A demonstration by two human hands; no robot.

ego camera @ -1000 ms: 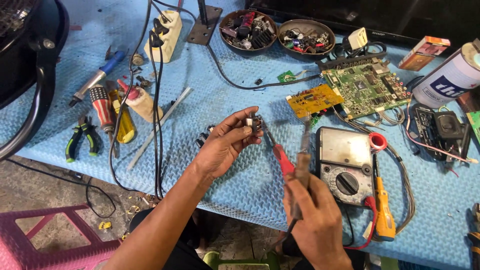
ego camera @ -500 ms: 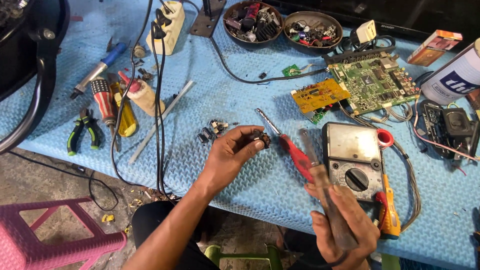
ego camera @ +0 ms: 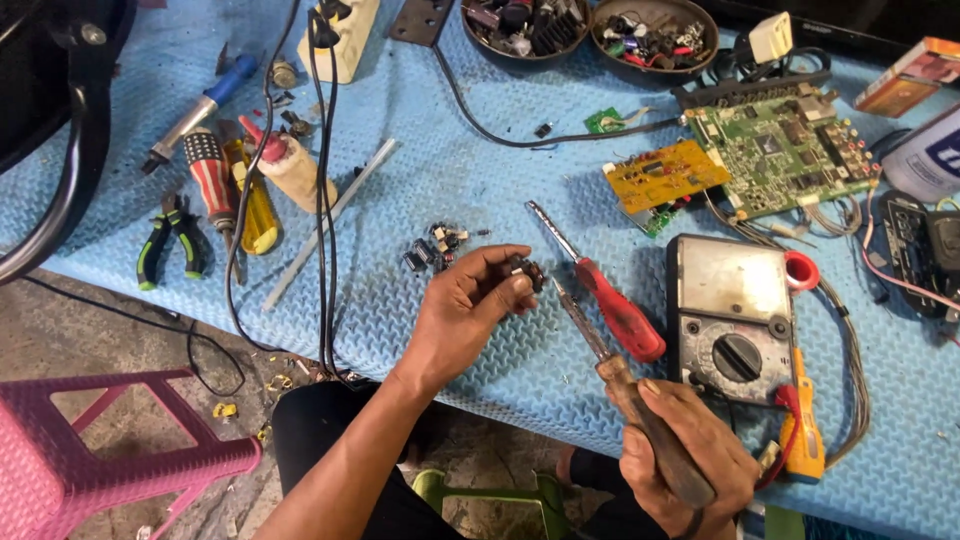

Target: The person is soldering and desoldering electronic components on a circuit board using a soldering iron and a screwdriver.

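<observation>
The left hand (ego camera: 465,315) pinches a small dark part (ego camera: 522,270) between thumb and fingers, just above the blue table (ego camera: 460,180). The right hand (ego camera: 680,455) is closed around the wooden handle of a soldering iron (ego camera: 610,375), its tip touching the part. That tip sits right beside the fingertips; a slip could burn them or knock the part loose. The red screwdriver (ego camera: 600,290) lies just beside it, the meter (ego camera: 730,315) nearby.
</observation>
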